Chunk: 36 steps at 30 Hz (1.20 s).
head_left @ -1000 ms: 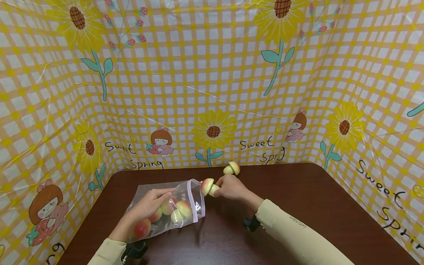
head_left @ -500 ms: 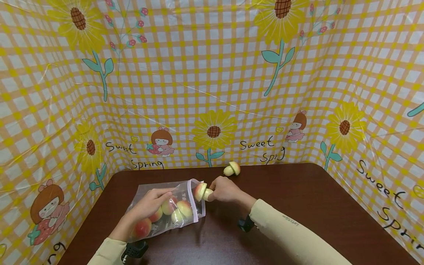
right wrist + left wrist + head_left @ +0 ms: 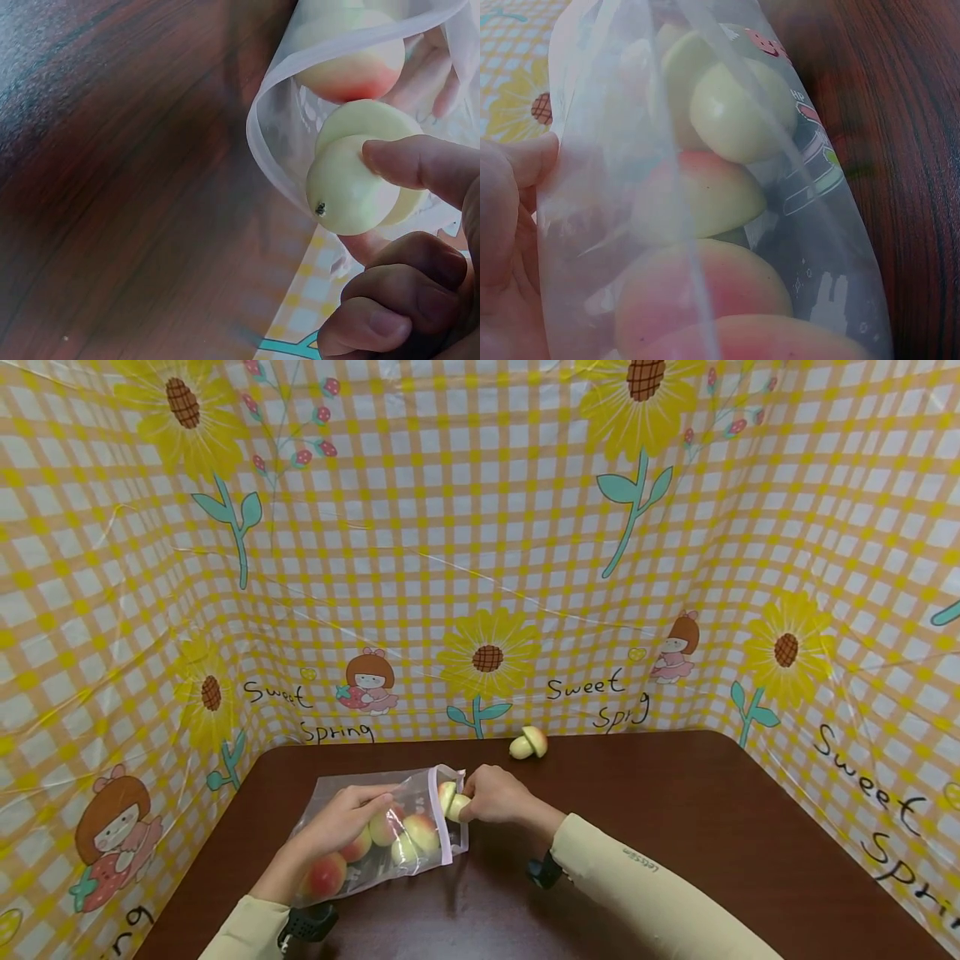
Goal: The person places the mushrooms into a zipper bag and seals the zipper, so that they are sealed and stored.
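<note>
A clear plastic bag (image 3: 327,787) with a pale pink band round its mouth lies on the table, mouth to the right. Several red-and-cream toy mushrooms (image 3: 701,195) show through its wall. My left hand (image 3: 339,820) holds the bag along its upper side, thumb and fingers against the film; part of the grip is hidden. Between thumb and fingers, my right hand (image 3: 497,795) pinches the stem of another toy mushroom (image 3: 349,187), its cap inside the bag's mouth. Both the cap and stem show in the right wrist view.
One more toy mushroom (image 3: 529,742) lies near the back edge of the dark wooden table (image 3: 622,793). A checked cloth (image 3: 420,568) with sunflowers hangs behind and along both sides.
My right hand has moved left, carrying the mushroom from just outside the bag into its mouth. The left hand and the bag stay almost in place.
</note>
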Available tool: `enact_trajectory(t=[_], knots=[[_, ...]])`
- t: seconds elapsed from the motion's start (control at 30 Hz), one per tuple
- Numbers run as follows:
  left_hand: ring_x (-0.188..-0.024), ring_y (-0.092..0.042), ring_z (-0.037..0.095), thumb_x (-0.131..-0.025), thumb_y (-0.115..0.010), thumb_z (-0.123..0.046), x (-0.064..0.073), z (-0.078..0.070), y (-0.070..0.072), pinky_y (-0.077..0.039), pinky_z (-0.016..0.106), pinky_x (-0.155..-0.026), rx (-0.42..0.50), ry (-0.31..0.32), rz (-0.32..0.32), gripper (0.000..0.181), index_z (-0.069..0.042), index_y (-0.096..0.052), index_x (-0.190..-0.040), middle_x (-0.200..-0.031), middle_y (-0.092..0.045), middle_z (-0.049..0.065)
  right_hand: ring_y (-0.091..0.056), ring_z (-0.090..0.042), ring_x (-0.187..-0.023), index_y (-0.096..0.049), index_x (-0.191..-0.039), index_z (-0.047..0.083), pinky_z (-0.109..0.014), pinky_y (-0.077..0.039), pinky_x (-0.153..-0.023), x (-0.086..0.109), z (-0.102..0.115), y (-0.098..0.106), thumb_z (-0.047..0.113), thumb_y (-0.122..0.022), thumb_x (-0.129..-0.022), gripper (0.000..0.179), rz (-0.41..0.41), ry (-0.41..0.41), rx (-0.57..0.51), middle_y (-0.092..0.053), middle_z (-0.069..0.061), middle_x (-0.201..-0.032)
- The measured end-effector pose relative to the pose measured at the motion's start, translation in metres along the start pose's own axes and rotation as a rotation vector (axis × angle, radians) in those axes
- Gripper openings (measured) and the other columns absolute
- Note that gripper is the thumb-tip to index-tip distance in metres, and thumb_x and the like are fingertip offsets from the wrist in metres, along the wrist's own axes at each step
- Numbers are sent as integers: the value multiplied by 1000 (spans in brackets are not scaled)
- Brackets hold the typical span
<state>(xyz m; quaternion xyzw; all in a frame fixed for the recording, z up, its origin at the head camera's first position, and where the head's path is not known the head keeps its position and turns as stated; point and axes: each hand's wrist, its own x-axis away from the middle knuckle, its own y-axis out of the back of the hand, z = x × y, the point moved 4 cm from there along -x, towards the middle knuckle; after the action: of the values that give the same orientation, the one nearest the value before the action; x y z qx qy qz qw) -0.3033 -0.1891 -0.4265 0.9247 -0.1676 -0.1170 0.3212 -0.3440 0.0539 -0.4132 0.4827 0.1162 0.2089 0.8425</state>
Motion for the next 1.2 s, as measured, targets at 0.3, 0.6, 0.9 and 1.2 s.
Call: enact_trajectory(t=[0.3,0.6,0.9,1.2], knots=[[-134,-52,27,-107,-50,-30,-1,0,1,-39,55,-113,-1,6,-22,36,-20,-63,-139,-136,-66,3,-30,-7,-51,-54,-51,19,-23,-22,-48,-5,10,-7,21,-81,-72,34,18,41,9,-33,13,-50],[-131,-55,25,-107,-49,-33,-3,1,2,-40,53,-113,7,2,-46,37,-19,-64,-138,-125,-72,1,-40,-7,-54,-67,-62,16,-21,-32,-49,-9,20,-13,21,-81,-75,20,18,86,-7,-48,12,-56],[-129,-57,25,-106,-51,-34,-3,1,0,-43,52,-111,-12,15,-82,36,-20,-66,-135,-132,-68,3,-32,-7,-47,-51,-54,18,-21,-24,-45,-15,21,-25,7,-68,-78,32,2,71,-1,-30,11,-51],[-128,-58,26,-106,-54,-28,-4,-1,1,-42,52,-111,2,15,-115,32,-18,-69,-132,-131,-68,5,-41,-7,-49,-63,-60,13,-21,-36,-44,-18,28,-29,13,-71,-81,23,-34,116,11,-41,9,-51]])
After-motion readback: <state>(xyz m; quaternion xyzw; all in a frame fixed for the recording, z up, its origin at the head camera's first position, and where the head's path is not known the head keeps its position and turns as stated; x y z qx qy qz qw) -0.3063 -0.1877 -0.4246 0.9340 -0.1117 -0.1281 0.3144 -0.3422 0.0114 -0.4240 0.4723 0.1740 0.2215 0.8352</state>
